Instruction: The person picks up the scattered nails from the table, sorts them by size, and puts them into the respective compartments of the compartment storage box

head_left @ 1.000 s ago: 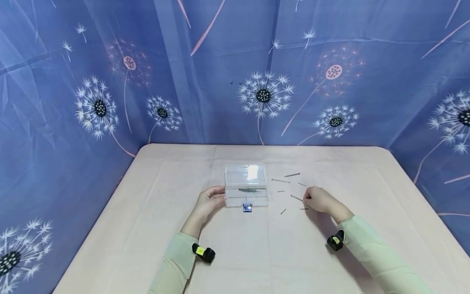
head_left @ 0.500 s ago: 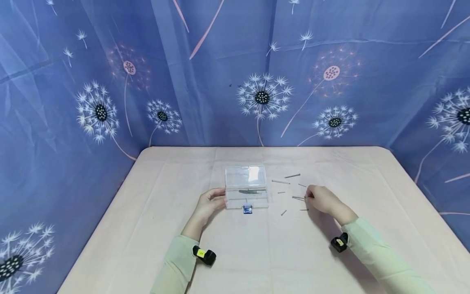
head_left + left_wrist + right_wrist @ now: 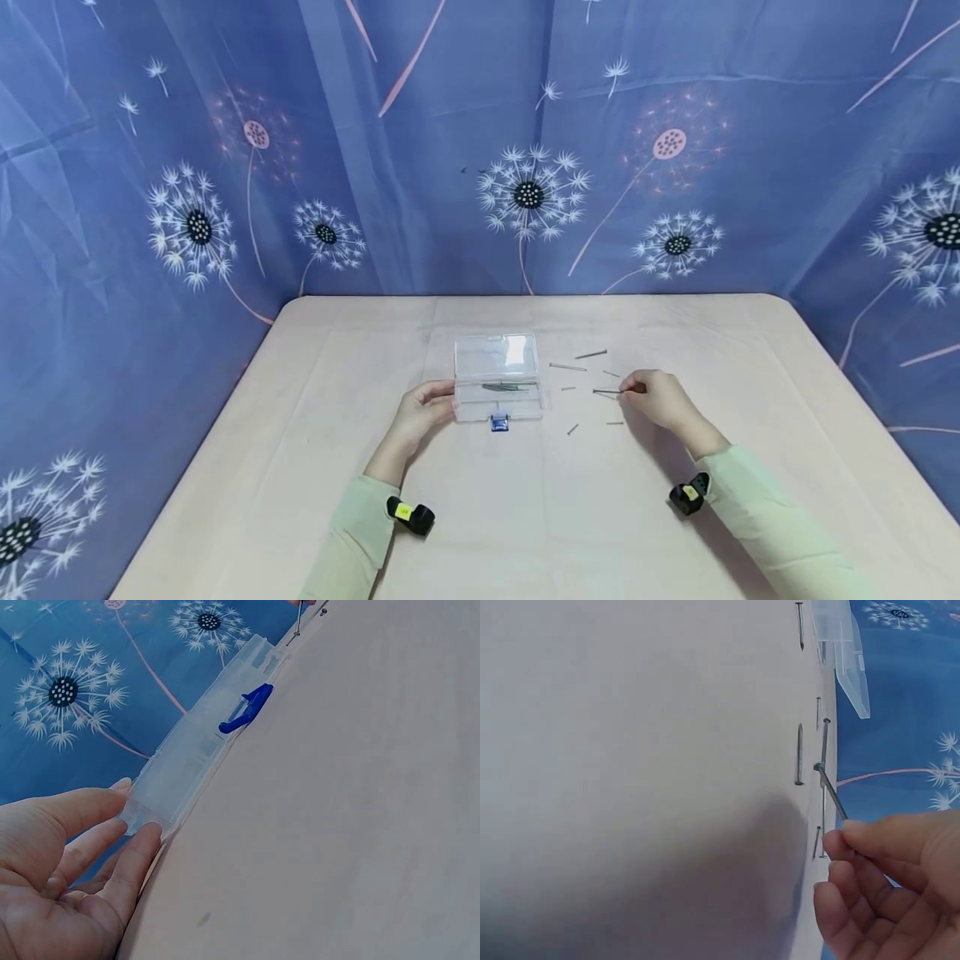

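A clear plastic box [image 3: 498,408] with a blue latch [image 3: 499,422] lies on the table, its lid [image 3: 495,357] raised. Several greenish nails [image 3: 504,387] lie inside. My left hand [image 3: 422,417] grips the box's left end between thumb and fingers; the left wrist view shows the fingertips [image 3: 150,831] against that end. With thumb and fingertips my right hand [image 3: 660,402] pinches a nail [image 3: 831,791], its head pointing away from the hand toward the box. The tip is hidden in the fingers.
Loose nails lie between the box and my right hand: a long nail [image 3: 567,367], another long nail [image 3: 591,354], and short ones such as the nail [image 3: 573,430] nearest the front. A pale cloth covers the table [image 3: 480,525]; a blue dandelion curtain [image 3: 420,183] hangs behind it.
The right hand has lifted a nail and now holds it slightly above the others, its head end toward the box. The left hand stays at the box; the head view has shifted slightly.
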### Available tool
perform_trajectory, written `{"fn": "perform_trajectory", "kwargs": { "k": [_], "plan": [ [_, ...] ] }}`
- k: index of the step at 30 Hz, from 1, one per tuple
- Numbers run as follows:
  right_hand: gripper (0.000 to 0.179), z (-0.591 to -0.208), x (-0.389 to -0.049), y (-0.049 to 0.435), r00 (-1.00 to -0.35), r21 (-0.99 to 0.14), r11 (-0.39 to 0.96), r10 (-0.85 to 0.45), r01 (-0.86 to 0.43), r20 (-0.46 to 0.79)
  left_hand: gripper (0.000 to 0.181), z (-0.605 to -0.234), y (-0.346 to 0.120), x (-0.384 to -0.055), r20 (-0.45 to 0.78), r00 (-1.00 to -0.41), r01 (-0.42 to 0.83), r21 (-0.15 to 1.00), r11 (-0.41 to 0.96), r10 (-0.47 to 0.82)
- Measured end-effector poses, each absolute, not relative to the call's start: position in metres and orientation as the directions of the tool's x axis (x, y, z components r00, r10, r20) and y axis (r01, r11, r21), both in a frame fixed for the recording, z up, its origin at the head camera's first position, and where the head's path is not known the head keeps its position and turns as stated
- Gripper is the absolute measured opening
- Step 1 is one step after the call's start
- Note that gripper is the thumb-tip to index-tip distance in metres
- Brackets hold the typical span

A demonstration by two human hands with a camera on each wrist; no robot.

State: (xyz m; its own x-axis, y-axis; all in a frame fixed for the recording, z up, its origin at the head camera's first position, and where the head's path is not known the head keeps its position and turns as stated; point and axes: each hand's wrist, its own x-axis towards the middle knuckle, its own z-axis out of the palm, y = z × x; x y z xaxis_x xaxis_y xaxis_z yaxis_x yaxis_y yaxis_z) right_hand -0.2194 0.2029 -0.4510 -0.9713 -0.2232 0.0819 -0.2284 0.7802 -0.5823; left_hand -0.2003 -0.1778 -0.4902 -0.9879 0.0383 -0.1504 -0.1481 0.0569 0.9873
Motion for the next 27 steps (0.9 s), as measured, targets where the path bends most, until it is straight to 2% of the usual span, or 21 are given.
{"fn": "perform_trajectory", "kwargs": {
  "k": [5, 11, 16, 27],
  "plan": [
    [0.013, -0.453, -0.219, 0.202, -0.987, -0.662, 0.738, -0.16, -0.131, 0.017, 0.038, -0.493, -0.177, -0.198, -0.156, -0.988, -0.154, 0.986, 0.063, 0.023],
    [0.019, -0.451, -0.221, 0.197, -0.989, -0.792, 0.61, -0.11, 0.014, -0.103, 0.04, -0.497, -0.177, -0.196, -0.162, -0.987, -0.16, 0.984, 0.076, 0.017],
    [0.024, -0.449, -0.223, 0.188, -0.989, -0.858, 0.505, -0.056, 0.09, -0.137, 0.039, -0.496, -0.179, -0.201, -0.142, -0.99, -0.139, 0.987, 0.076, 0.028],
    [0.029, -0.448, -0.228, 0.16, -0.988, -0.929, 0.341, -0.006, 0.144, -0.156, 0.043, -0.491, -0.18, -0.204, -0.147, -0.988, -0.143, 0.987, 0.073, 0.049]
  ]
}}
